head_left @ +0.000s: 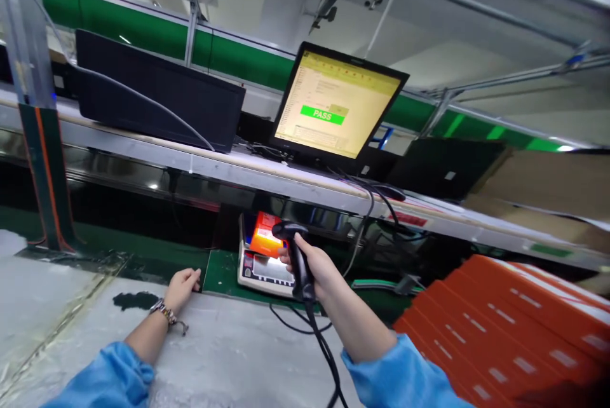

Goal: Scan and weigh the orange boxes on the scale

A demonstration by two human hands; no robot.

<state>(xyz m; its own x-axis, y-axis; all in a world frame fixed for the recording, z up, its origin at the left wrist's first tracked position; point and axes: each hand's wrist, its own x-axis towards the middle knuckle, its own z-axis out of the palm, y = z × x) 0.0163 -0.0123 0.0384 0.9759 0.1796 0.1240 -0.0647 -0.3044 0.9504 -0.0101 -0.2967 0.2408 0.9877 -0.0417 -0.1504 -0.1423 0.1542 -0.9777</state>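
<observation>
My right hand [314, 265] is wrapped round the handle of a black barcode scanner [301, 268], its cable hanging down toward me. The scanner's head points at an orange box [267, 236], which is brightly lit on its face. That box rests on a weighing scale [264, 276] with a pale body and a panel of buttons. To the left, my left hand [183, 287] lies at the edge of the worktable with its fingers curled in. Nothing shows in it.
A monitor [338, 103] on the shelf [214, 170] displays a green PASS label. Left of it stands a dark screen [157, 93]. Several stacked orange boxes [505, 325] fill the right side. A post [45, 173] rises at the left. Cables hang below the shelf.
</observation>
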